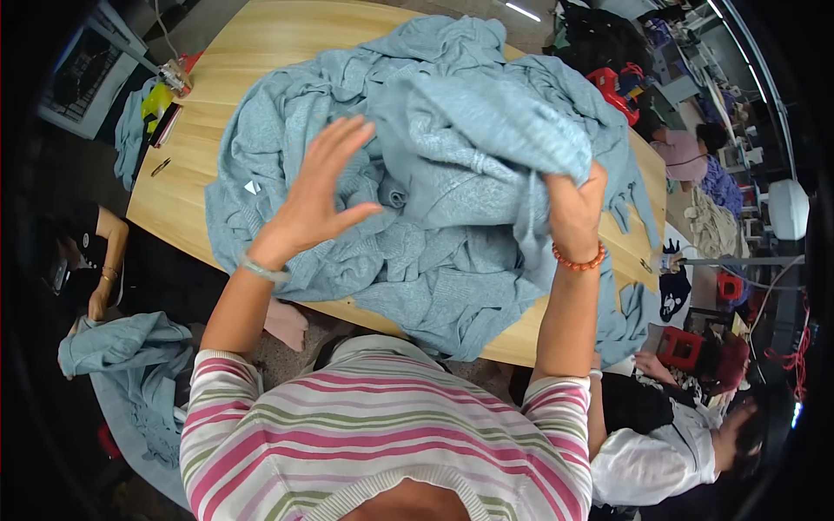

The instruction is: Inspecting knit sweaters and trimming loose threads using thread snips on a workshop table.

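Note:
A large heap of light blue-green knitted garments spreads over the wooden table. My right hand is closed round a bunched edge of one knitted garment, lifted above the heap at the right. Its folds hang down to the left of that hand. My left hand hovers over the left part of the heap, fingers stretched and thumb apart, holding nothing. A small white tag shows on the cloth left of it. Which part of the garment is gripped cannot be made out.
Small dark thread snips lie near the table's left edge, another small tool at its right. A red object sits beyond the heap. A person at the left has similar knitwear; another, in white, is close at right.

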A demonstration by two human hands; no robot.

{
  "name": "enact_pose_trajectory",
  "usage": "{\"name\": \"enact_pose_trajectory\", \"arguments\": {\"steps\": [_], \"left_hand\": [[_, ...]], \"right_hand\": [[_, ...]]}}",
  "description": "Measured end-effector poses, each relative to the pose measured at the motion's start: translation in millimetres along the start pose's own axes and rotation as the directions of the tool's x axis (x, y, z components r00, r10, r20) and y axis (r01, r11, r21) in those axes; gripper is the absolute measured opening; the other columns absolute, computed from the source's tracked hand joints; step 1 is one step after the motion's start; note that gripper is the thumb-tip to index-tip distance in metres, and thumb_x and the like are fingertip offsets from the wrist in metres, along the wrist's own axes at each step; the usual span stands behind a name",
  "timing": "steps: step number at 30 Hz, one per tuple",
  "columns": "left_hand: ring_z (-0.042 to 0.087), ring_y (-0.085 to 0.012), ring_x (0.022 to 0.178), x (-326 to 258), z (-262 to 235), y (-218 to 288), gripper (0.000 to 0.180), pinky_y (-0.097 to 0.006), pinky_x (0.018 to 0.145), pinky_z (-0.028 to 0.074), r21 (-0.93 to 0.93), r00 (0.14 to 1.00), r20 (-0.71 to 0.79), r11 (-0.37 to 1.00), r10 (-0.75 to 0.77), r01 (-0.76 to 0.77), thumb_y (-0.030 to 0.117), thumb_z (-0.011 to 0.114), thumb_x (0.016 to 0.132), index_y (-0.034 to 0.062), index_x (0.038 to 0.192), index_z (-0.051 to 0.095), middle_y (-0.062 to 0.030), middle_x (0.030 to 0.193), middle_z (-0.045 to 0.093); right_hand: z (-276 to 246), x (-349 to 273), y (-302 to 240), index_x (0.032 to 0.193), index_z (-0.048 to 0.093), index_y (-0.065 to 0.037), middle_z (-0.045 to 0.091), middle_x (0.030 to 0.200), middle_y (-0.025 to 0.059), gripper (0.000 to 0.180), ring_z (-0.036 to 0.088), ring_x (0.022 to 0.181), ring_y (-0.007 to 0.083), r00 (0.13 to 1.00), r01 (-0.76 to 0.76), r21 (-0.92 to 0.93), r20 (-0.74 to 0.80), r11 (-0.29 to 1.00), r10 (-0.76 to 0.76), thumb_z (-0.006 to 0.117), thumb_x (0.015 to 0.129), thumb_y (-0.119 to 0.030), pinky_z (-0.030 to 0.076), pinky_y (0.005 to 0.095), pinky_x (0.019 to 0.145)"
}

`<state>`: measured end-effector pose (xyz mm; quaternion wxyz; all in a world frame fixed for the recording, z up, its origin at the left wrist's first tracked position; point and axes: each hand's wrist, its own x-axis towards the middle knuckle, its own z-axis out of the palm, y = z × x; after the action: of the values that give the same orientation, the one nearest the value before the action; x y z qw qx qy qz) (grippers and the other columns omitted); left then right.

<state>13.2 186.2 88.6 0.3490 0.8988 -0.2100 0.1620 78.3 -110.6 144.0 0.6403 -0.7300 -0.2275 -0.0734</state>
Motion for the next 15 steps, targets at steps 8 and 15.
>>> {"name": "enact_pose_trajectory", "arguments": {"steps": [8, 15], "left_hand": [[0.046, -0.0273, 0.124, 42.1, 27.4, 37.0, 0.103, -0.04, 0.098, 0.042, -0.515, 0.997, 0.054, 0.857, 0.046, -0.012, 0.024, 0.083, 0.067, 0.0132, 0.149, 0.021, -0.0142, 0.144, 0.038], [0.061, -0.0177, 0.097, 48.9, 2.8, 6.3, 0.034, -0.03, 0.087, 0.047, -0.405, 0.961, -0.252, 0.914, -0.112, 0.0, 0.003, 0.057, 0.08, -0.0019, 0.115, 0.059, -0.0101, 0.105, 0.065]], "right_hand": [[-11.1, -15.5, -24.8, 0.099, 0.068, 0.001, 0.068, 0.093, 0.0015, 0.019, 0.06, 0.083, 0.0086, 0.956, -0.16, -0.055, 0.239, 0.986, 0.168, 0.062, 0.083, -0.006, 0.048, 0.0255, 0.077], [-0.3, -29.1, 5.2, 0.118, 0.059, -0.006, 0.059, 0.11, 0.0119, 0.059, 0.056, 0.101, 0.0277, 0.962, 0.24, -0.588, 0.038, 0.772, -0.271, 0.079, 0.068, -0.03, 0.044, 0.0369, 0.085]]}}
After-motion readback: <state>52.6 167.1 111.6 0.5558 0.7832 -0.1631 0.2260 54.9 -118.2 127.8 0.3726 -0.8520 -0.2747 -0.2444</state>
